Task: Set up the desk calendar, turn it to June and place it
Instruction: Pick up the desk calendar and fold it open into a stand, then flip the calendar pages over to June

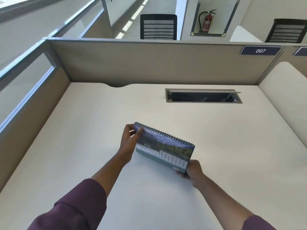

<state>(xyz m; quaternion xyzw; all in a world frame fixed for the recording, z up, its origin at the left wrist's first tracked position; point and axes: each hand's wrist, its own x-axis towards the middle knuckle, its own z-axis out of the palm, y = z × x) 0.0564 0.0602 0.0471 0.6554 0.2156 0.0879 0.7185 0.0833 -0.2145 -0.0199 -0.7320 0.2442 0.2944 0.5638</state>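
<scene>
A spiral-bound desk calendar (167,149) stands upright on the cream desk (83,130), near its middle. The page facing me reads APRIL, with a mountain and forest picture above a date grid. My left hand (130,142) pinches the calendar's upper left corner at the wire binding, thumb on the front page. My right hand (192,171) grips the lower right corner at the base. Both forearms wear dark purple sleeves.
A recessed cable slot (203,96) with a raised lid lies at the back right of the desk. Beige partition walls (149,62) close off the back and left sides, with a 007 label (260,50) at the top right. Office chairs and a fire extinguisher stand beyond.
</scene>
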